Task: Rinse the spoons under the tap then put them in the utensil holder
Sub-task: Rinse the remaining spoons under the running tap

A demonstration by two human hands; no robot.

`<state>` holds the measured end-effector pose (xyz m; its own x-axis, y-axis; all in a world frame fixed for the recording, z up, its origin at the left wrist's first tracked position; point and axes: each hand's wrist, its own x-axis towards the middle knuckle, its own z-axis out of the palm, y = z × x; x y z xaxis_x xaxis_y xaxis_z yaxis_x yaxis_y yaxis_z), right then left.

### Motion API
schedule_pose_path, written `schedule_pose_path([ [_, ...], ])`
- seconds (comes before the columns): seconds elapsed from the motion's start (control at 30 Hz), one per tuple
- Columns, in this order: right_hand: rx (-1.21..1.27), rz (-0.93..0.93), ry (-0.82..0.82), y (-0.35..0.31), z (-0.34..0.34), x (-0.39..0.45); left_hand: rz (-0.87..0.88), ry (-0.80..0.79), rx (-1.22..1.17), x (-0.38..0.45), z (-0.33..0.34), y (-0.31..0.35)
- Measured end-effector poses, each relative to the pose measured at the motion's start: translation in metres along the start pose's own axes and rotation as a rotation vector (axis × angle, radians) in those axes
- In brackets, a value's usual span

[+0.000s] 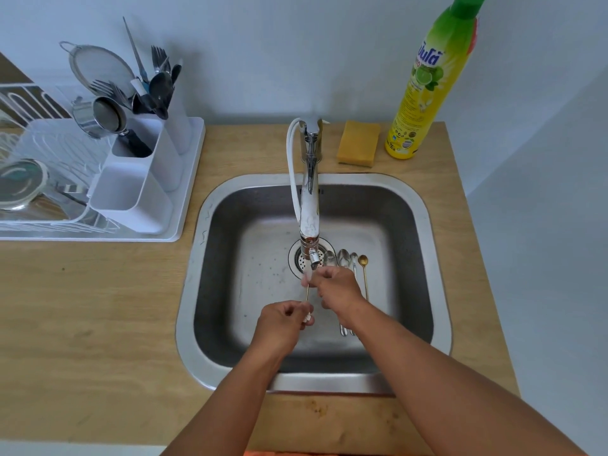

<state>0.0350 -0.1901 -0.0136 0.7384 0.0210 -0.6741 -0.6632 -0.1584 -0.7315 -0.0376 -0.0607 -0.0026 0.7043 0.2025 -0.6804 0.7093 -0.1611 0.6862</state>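
Observation:
A thin gold spoon (307, 292) is held under the tap (309, 205) over the steel sink (197, 264). My left hand (283, 320) grips its handle end, which has a white tip. My right hand (335, 287) pinches the bowl end right below the spout, where water runs over it. Several more spoons (344, 258) lie side by side on the sink floor to the right of the drain, among them a second gold spoon (364, 268). The white utensil holder (141, 179) stands on the counter at the left, with forks, spoons and a strainer in its back compartments.
A white dish rack (42, 166) with a lid in it adjoins the holder on the left. A yellow sponge (358, 143) and a tall green-and-yellow dish soap bottle (427, 80) stand behind the sink. The wooden counter (92, 307) surrounds the sink.

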Motion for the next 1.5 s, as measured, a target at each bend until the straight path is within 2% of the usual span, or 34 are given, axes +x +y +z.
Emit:
schedule_pose_path([
  [0.23, -0.001, 0.019, -0.032, 0.021, 0.003, -0.015, 0.02, 0.026, 0.042, 0.006, -0.001, 0.003],
  [0.63, -0.129, -0.012, 0.066, 0.001, -0.005, -0.002, 0.125, -0.016, 0.348, 0.0, 0.002, 0.001],
  [0.87, -0.182, -0.031, 0.082, 0.003, -0.015, -0.005, 0.125, -0.009, 0.337, 0.005, 0.011, 0.001],
  [1.0, -0.274, -0.015, 0.089, 0.008, -0.015, -0.01, 0.118, 0.001, 0.346, 0.01, 0.017, -0.002],
  [1.13, -0.385, -0.025, 0.17, 0.008, -0.016, -0.011, 0.133, -0.001, 0.375, 0.015, 0.022, -0.005],
  [1.37, -0.68, 0.0, 0.287, 0.002, -0.034, -0.002, 0.133, -0.106, 0.391, 0.021, 0.027, -0.003],
  [1.5, -0.873, -0.029, 0.362, 0.005, -0.058, 0.008, 0.104, -0.107, 0.403, 0.027, 0.015, -0.005],
])
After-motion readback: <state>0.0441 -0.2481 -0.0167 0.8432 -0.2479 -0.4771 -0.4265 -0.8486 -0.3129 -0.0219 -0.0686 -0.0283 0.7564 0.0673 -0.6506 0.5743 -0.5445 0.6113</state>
